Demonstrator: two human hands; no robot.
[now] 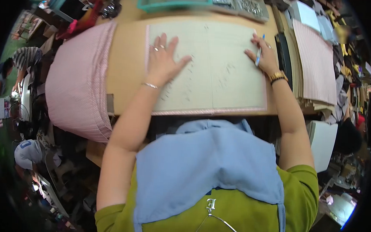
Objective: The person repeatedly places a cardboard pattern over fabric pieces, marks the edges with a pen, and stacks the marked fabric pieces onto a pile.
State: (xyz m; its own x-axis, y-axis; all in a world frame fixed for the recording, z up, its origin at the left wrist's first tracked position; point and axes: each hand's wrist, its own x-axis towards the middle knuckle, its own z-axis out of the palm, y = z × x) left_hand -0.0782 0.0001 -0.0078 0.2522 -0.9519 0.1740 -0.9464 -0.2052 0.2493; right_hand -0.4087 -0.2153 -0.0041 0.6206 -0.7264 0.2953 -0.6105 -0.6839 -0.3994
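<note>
A large pale grey-green pattern sheet (195,79) with handwritten marks lies flat on the table, over pink striped fabric (181,112) that shows along its edges. On the sheet's left half rests my left hand (165,60), palm down with the fingers spread. My right hand (266,57) is at the sheet's upper right edge. A white and blue pen (258,57) sits between its fingers, pointing down toward me, while the thumb reaches out over the sheet.
A pile of pink striped fabric (78,79) hangs over the table's left side. Stacked sheets with striped fabric (316,63) stand at the right. A green tray (173,3) and a grey bin of small metal parts (250,7) are at the back. Other people (28,153) work at the left.
</note>
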